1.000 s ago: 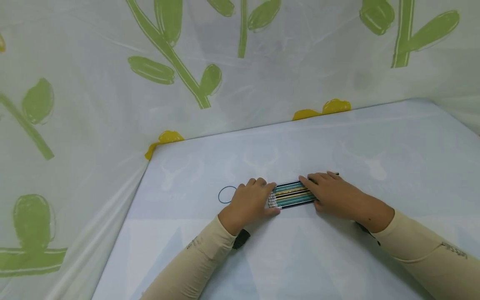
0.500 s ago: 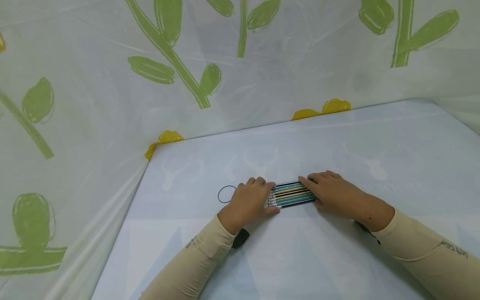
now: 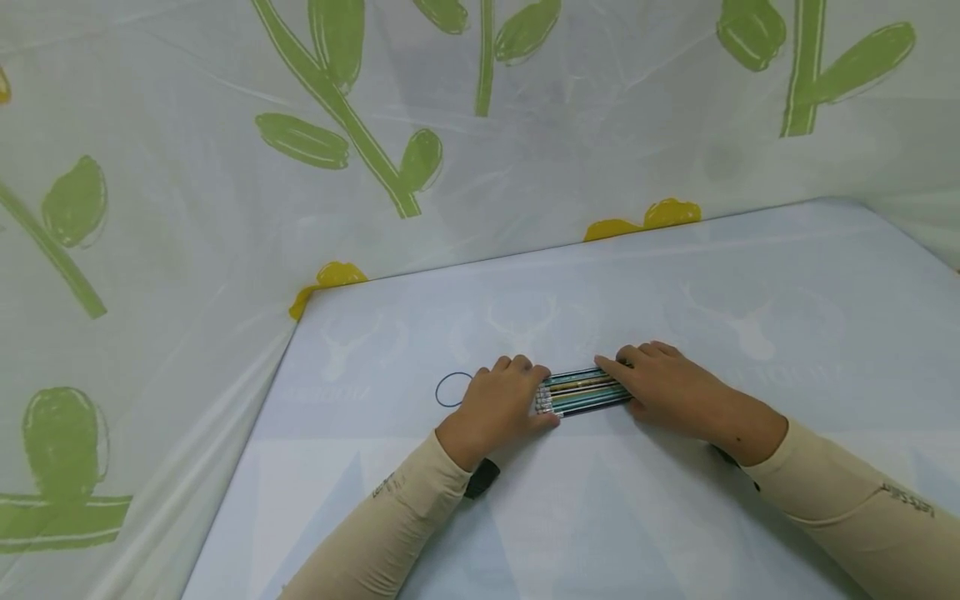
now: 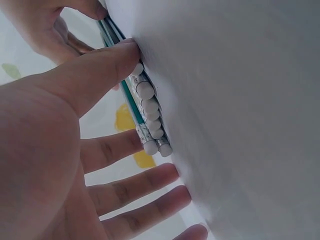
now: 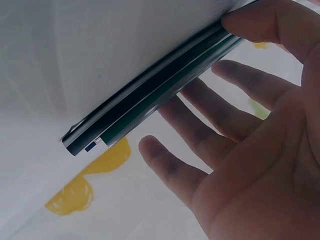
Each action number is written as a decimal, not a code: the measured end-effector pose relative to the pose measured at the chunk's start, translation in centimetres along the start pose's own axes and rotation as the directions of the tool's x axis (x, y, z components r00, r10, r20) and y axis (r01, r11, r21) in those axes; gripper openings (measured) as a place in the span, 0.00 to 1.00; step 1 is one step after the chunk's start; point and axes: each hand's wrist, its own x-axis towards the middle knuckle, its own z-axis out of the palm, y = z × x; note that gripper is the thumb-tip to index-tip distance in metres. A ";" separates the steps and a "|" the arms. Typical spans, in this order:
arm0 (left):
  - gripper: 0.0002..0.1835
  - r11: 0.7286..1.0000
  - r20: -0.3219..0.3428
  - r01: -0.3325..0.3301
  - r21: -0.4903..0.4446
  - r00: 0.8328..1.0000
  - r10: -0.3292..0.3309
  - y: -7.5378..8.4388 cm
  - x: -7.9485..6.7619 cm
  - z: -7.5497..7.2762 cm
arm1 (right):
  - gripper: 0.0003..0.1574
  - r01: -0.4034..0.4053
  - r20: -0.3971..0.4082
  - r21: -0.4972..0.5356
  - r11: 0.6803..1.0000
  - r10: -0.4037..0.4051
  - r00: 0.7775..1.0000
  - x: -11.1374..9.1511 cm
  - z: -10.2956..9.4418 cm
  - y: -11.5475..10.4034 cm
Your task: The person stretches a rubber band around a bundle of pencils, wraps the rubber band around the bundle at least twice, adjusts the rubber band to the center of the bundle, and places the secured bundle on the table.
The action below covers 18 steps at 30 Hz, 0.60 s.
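Several pencils [image 3: 585,393], teal, black and gold, lie side by side on the table between my hands. My left hand [image 3: 498,407] grips their eraser ends between thumb and index finger, the other fingers spread beyond. In the left wrist view the white erasers [image 4: 151,107] form a row, with a teal pencil [image 4: 131,102] lying over the others. My right hand [image 3: 675,393] pinches the row from both sides towards the other end. The right wrist view shows dark and green pencil ends [image 5: 115,127] sticking out past the fingers; most of the rest is hidden there.
A thin blue ring [image 3: 438,393], like a rubber band, lies just left of my left hand. The pale printed table cover [image 3: 637,500] meets a hanging white sheet [image 3: 570,150] with green leaves along the back and left.
The row of pencils between my hands has become narrower, its far edge drawn nearer. A dark end that showed beyond my right fingers is out of sight. Both hands stay almost in place.
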 end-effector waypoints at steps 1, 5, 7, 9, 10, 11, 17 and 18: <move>0.34 1.000 -0.001 0.000 0.001 1.000 0.000 0.0 0.0 0.0 | 0.38 -0.001 0.001 -0.001 1.000 0.001 1.000 0.0 0.0 0.0; 0.34 1.000 -0.008 0.000 0.008 1.000 0.000 0.1 -0.1 -0.1 | 0.38 -0.033 0.014 -0.006 0.999 0.033 0.999 -0.1 0.0 -0.1; 0.34 1.000 -0.009 0.001 0.013 1.000 -0.001 0.2 -0.1 0.0 | 0.36 -0.050 0.016 -0.017 0.999 0.051 0.999 -0.1 0.0 -0.1; 0.34 1.000 -0.011 0.003 0.019 1.000 -0.003 0.2 -0.1 0.0 | 0.35 -0.063 0.016 -0.029 0.998 0.063 0.998 -0.2 0.0 -0.2; 0.34 1.000 -0.012 0.003 0.025 1.000 -0.003 0.2 -0.2 0.1 | 0.34 -0.064 0.012 -0.034 0.997 0.064 0.998 -0.2 0.0 -0.2; 0.34 1.000 -0.013 0.004 0.029 1.000 -0.003 0.2 -0.2 0.1 | 0.34 -0.064 0.010 -0.038 0.997 0.064 0.998 -0.1 0.0 -0.2; 0.32 0.999 -0.024 -0.002 0.035 1.000 0.003 0.3 -0.4 -0.1 | 0.31 -0.066 0.011 -0.033 0.997 0.066 0.998 0.0 -0.1 -0.4; 0.32 0.999 -0.025 -0.004 0.034 1.000 0.005 0.3 -0.4 -0.1 | 0.31 -0.064 0.008 -0.035 0.997 0.065 0.998 0.0 -0.1 -0.4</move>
